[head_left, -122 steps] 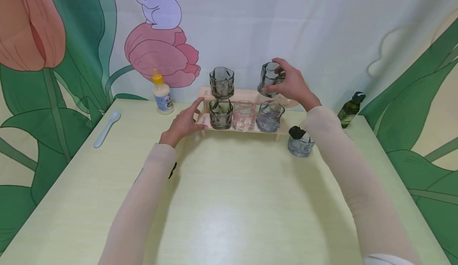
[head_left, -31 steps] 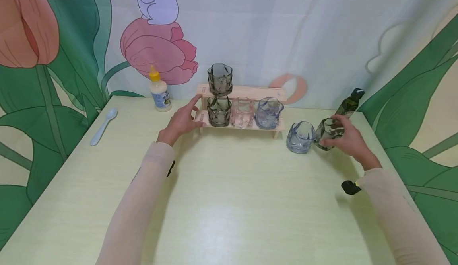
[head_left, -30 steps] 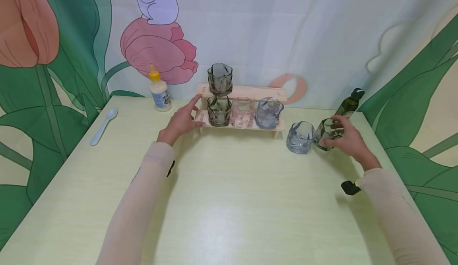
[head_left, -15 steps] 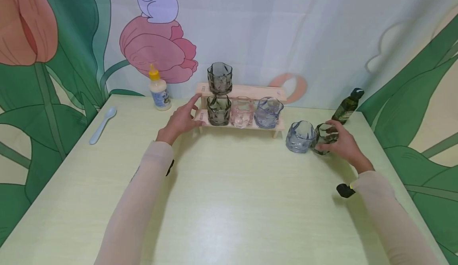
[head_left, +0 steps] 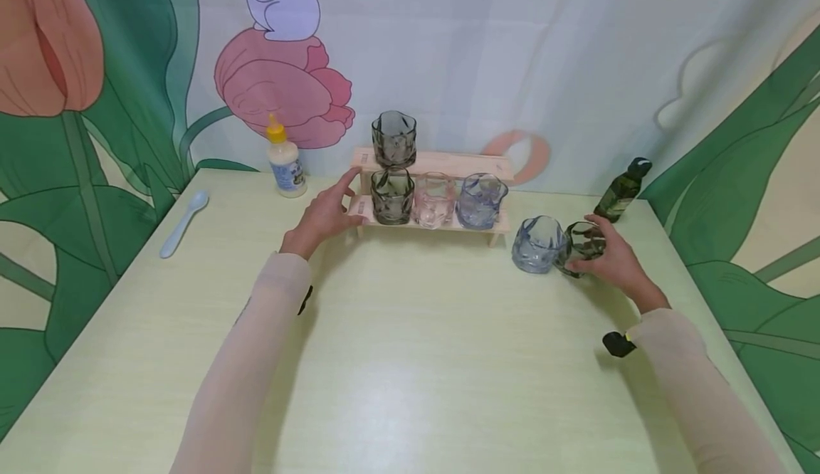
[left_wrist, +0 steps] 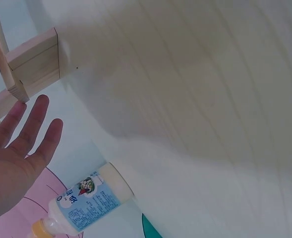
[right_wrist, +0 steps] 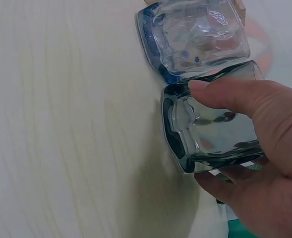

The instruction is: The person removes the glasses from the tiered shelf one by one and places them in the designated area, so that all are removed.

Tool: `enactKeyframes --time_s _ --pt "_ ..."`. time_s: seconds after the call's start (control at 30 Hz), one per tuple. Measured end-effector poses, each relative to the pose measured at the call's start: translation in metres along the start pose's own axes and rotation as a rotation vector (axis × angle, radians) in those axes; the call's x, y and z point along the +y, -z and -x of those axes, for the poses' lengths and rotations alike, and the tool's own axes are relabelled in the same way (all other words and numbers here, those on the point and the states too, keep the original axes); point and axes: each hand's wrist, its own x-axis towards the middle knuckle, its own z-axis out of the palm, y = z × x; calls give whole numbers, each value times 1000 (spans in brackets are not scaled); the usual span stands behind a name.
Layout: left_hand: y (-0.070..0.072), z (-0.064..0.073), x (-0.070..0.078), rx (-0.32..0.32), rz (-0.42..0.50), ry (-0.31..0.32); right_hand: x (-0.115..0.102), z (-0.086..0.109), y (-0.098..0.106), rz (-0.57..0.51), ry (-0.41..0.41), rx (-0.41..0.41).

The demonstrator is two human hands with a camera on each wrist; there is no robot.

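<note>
My right hand (head_left: 611, 260) holds a dark grey glass (right_wrist: 220, 126) between thumb and fingers on the table at the right. Pressed close against its left side is a clear bluish glass (head_left: 537, 245). My left hand (head_left: 325, 214) touches the left end of a two-tier wooden rack (head_left: 448, 164), its fingers fairly straight in the left wrist view. On the lower tier stand a dark grey glass (head_left: 392, 198), a pink glass (head_left: 433, 201) and a blue glass (head_left: 480, 202). Another grey glass (head_left: 393, 139) stands on the upper tier's left end.
A cream bottle with a yellow cap (head_left: 287, 164) stands left of the rack. A pale blue spoon (head_left: 184, 225) lies at the table's left edge. Behind my right hand is a dark green bottle (head_left: 620, 193). A printed curtain (head_left: 435, 54) hangs behind the table.
My right hand has carried the grey glass from the upper tier to the table, then shifted it slightly left and nearer, beside the bluish glass. My left hand has stayed at the rack.
</note>
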Motion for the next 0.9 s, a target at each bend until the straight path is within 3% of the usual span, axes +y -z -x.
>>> enactKeyframes --time_s 0.27,0.47,0.67,0.9 --pt "0 -1 1 0 -1 10 -7 -1 19 -30 46 -98" --pt "0 -2 0 -4 2 -1 -22 -5 38 15 103 -158" --pt "0 -2 -1 1 4 9 -52 -16 49 67 107 -130" --pt "-1 -1 -2 -1 4 10 -95 -36 49 92 122 -88"
